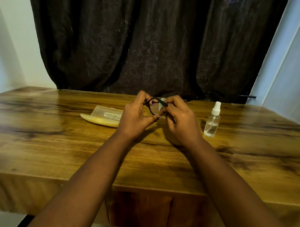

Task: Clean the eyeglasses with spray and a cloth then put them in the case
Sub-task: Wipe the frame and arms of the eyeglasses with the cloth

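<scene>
Pinching the black eyeglasses between them, left hand grips the frame, right hand the cloth.

1. Setting: a room in a home, probably domestic.
2. Dark patterned curtain, floor-length folds, fills the upper centre of the frame.
3. Plain pale walls at upper left and right.
4. Wood-grain tabletop across the lower half.

A brown wood-grain table bears everything. On it, a clear plastic spray bottle with a white nozzle stands upright. Left of the bottle, above the tabletop, are the black-framed eyeglasses. Farther left of the bottle, beyond the eyeglasses, lies an open pale yellow plastic glasses case.
</scene>
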